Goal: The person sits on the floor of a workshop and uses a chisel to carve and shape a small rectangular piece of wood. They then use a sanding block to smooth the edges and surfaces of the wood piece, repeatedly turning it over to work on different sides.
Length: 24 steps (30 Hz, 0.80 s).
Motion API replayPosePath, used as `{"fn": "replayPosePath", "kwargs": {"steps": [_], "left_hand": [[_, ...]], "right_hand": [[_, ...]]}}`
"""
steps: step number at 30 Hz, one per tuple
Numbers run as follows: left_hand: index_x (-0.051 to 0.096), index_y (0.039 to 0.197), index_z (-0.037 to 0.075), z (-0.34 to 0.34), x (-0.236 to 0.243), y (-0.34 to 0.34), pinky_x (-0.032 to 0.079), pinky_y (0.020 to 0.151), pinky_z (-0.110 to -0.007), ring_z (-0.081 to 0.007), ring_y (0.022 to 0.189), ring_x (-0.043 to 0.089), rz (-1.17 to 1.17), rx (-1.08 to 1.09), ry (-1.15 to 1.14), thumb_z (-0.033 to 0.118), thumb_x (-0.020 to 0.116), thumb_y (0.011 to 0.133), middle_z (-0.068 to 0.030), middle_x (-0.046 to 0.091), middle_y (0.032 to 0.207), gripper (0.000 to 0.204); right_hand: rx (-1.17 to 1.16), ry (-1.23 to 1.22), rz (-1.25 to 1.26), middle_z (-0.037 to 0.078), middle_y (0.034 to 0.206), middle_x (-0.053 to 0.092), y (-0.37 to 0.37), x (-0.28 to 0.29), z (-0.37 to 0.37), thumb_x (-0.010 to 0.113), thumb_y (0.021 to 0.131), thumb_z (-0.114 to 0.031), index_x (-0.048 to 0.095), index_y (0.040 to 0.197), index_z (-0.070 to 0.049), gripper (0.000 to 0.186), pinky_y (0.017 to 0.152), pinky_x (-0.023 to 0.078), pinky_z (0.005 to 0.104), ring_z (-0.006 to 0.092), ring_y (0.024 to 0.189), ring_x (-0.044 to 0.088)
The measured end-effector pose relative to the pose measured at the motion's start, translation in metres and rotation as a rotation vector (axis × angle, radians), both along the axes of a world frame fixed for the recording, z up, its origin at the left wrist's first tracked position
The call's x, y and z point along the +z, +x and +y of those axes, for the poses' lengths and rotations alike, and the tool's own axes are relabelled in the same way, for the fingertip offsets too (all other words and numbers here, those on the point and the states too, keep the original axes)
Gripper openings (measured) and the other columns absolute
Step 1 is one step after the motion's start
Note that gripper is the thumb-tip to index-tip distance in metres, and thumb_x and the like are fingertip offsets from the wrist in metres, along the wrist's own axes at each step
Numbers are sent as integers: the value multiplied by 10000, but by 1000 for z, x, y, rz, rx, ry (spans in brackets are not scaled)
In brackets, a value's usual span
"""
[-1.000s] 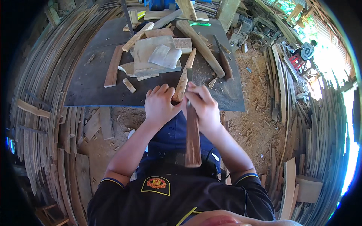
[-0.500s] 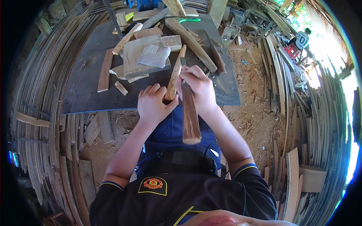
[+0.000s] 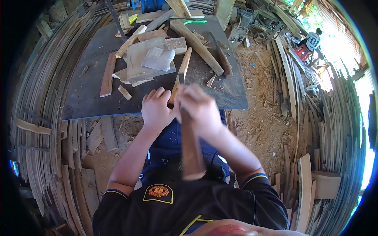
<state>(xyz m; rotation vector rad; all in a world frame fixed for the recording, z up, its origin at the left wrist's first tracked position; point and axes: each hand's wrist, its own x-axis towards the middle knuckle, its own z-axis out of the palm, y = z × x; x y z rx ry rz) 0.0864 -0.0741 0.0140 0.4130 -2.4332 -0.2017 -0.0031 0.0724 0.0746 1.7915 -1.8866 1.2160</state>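
Observation:
My left hand (image 3: 154,110) is closed around the near end of a narrow, pale stick of wood (image 3: 186,61). The stick points away from me over the table's near edge. In my right hand (image 3: 202,112), smeared by motion, is a wooden-handled blade (image 3: 191,153); its thick brown handle slants back toward my body. The short dark metal part lies against the stick, just beyond my fingers. Whether its edge is biting into the wood I cannot tell.
On the dark tabletop (image 3: 88,102) are a stacked wood block (image 3: 138,59) with a whitish pouch (image 3: 158,59), a thick round-edged stick (image 3: 197,47), another wooden-handled tool (image 3: 224,61) and a green-handled item (image 3: 195,21). Long planks (image 3: 43,118) line both sides. A person (image 3: 313,41) sits far right.
My right hand has pulled the blade toward me and slightly left along the stick, and the handle end has come nearer my body. My left hand keeps its grip.

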Motion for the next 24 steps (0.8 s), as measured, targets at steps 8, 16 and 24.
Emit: {"fn": "replayPosePath", "kwargs": {"steps": [8,16,24], "left_hand": [[505,652,108,5,4,0,433,664,-447,-278,731,584,54,2,11,238,673,776,-53,514,727,247],[514,672,113,0,-9,-3,433,663,-443,-280,737,586,69,40,-47,322,730,724,-49,515,735,305],[495,669,117,1,1,-1,430,645,-442,-275,721,585,45,-9,-22,364,729,753,-52,504,726,351]], "right_hand": [[-58,-51,-31,146,959,568,-12,-14,-23,711,794,-43,625,887,11,137,718,554,405,369,838,654],[-88,-75,-30,156,917,562,11,-15,-12,711,797,-30,636,884,9,121,769,572,413,367,909,679],[-121,-86,-121,148,863,557,-19,-1,-25,727,770,-55,645,854,-18,123,672,550,405,346,746,650]]}}
